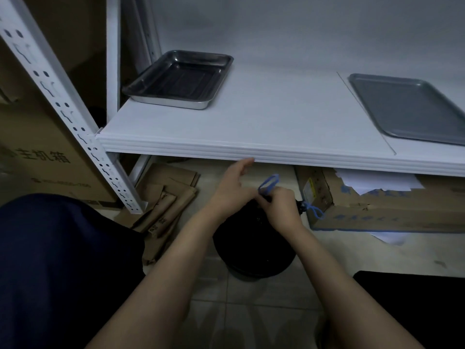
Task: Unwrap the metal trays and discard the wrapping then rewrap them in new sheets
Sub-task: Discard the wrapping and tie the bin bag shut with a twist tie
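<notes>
Two unwrapped metal trays lie on one white shelf (276, 127): a deep tray (176, 79) at 11 o'clock and a flat tray (407, 107) at 2 o'clock, well apart. Below the shelf, near the centre, two hands meet over one black bag (254, 248). The right hand (279, 207) pinches one blue drawstring loop (268, 183); a second loop (314, 211) hangs at its 3 o'clock. The left hand (231, 190) has its index finger straight; if it pinches the bag, I cannot tell.

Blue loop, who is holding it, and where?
The right hand pinches the blue loop at its lower end, above the black bag. For the left hand it cannot be told.
</notes>
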